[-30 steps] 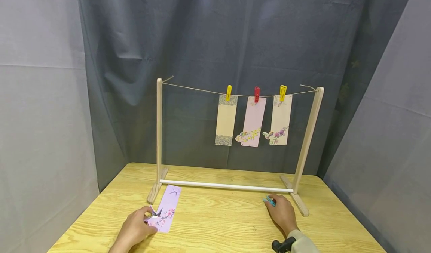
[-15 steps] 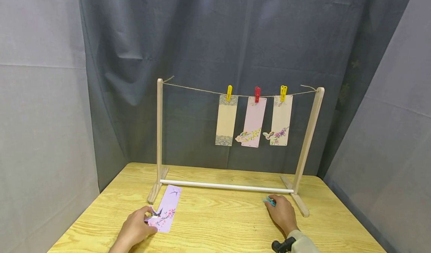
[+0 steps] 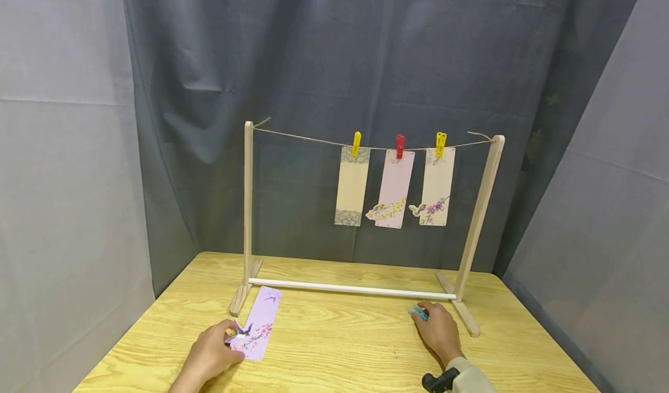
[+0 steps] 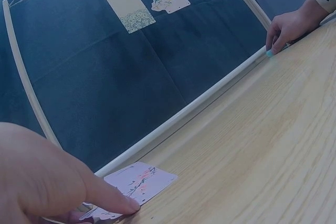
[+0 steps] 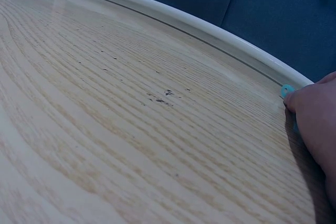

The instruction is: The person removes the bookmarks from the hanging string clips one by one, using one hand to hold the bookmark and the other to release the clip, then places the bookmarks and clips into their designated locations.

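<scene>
My left hand (image 3: 209, 351) pinches the lower left side of a lilac bookmark (image 3: 268, 306) printed with swallows and pink blossom. The bookmark lies along the table beside the rack's left foot; in the left wrist view the thumb presses on the near end of this bookmark (image 4: 152, 179). Over at the right, my right hand (image 3: 438, 330) grips a light blue clothespin (image 3: 418, 312) low at the tabletop, in front of the white bar. Most of that clothespin (image 5: 286, 91) is hidden behind the fingers in the right wrist view.
A wooden rack with a left post (image 3: 248, 207) and right post (image 3: 479, 219) carries a string (image 3: 303, 137). From it hang a cream bookmark (image 3: 351, 190), a pink one (image 3: 394, 178) and another cream one (image 3: 436, 178), under yellow and red clothespins. A white bar (image 3: 350, 289) joins the feet.
</scene>
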`<state>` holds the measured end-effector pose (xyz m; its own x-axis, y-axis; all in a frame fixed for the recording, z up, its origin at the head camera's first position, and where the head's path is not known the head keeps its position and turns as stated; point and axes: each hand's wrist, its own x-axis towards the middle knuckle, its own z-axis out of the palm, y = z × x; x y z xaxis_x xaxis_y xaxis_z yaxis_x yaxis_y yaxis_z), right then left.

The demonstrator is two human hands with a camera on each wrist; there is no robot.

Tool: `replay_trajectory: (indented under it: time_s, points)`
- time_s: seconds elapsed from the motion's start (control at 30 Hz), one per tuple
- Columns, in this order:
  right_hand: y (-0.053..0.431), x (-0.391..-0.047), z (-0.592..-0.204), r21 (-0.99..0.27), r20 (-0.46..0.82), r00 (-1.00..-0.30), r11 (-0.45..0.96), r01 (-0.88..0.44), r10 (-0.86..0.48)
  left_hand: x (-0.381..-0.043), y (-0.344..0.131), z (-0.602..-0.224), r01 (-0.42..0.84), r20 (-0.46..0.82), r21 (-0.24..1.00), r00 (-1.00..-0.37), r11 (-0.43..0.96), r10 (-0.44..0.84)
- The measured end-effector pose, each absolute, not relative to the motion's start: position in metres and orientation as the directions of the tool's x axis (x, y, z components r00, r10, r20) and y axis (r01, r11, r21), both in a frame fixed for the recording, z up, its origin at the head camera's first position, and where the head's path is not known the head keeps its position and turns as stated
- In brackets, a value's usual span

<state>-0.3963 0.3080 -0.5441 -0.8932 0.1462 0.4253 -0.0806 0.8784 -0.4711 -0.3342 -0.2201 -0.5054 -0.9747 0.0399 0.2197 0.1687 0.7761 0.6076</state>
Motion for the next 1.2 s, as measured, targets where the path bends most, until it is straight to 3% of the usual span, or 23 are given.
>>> replay_trajectory:
  time_s: [1.2]
  points:
    - [0.3067, -0.3954, -0.5425, -0.484, 0.426, -0.893, 0.871, -0.088, 0.147, -0.3336, -0.2215, -0.5058, 0.184, 0.234, 0.605, -0.971, 0.775, 0.047]
